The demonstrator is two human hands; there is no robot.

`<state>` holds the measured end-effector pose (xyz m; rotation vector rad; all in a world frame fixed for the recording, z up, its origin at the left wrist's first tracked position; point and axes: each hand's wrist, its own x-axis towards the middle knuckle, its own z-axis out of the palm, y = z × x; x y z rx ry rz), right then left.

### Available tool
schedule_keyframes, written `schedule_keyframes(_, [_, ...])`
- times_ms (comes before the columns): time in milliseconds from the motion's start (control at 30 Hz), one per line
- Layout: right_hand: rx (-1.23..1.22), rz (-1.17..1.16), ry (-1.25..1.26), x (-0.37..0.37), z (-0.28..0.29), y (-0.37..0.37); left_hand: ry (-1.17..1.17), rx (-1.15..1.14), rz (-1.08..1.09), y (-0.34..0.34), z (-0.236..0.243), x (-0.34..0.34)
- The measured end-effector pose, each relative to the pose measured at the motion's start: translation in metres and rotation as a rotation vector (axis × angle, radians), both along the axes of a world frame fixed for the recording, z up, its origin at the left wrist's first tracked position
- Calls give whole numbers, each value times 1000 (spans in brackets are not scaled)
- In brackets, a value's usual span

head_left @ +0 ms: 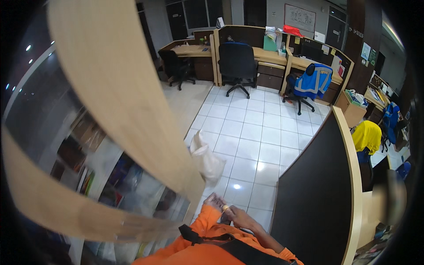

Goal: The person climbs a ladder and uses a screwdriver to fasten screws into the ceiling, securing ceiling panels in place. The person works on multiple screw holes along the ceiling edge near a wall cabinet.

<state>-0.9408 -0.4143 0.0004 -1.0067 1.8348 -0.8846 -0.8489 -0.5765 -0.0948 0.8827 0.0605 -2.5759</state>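
Observation:
My left hand (214,201), in an orange sleeve, is held low in front of my body with its fingers curled. Close against it is my right hand (239,218), its fingers bent together. A small yellowish thing (225,207) shows where the two hands meet; it is too small to name, and whether it is held or worn I cannot tell. What else may be in the fingers is hidden. Just beyond my hands, a whitish sack (206,160) stands slumped on the tiled floor (247,152).
At my left rises a light wood cabinet with glass doors (132,176) and things on its shelves. A dark partition (316,190) with a wood edge stands close on my right. Farther off are office chairs (237,62), one draped with a blue vest (313,81), and desks (267,56).

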Motion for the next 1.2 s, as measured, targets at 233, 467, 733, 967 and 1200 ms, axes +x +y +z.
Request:
schedule_keyframes(233, [-134, -582, -262, -219, 46, -25, 105, -270, -480, -52, 63, -317])
schedule_keyframes(467, [-110, -650, -499, -447, 22, -38, -161, -568, -828, -94, 78, -524])
schedule_keyframes(733, [-104, -529, -436, -667, 39, -41, -239, -732, -871, -150, 72, -704])
schedule_keyframes(967, [-215, -990, -474, -808, 12, -2, -78, -641, -1293, -106, 71, -948])
schedule_keyframes(1200, [-286, -1533, -433, -982, 68, 47, 342, -735, -1848, 10, 114, -1263])
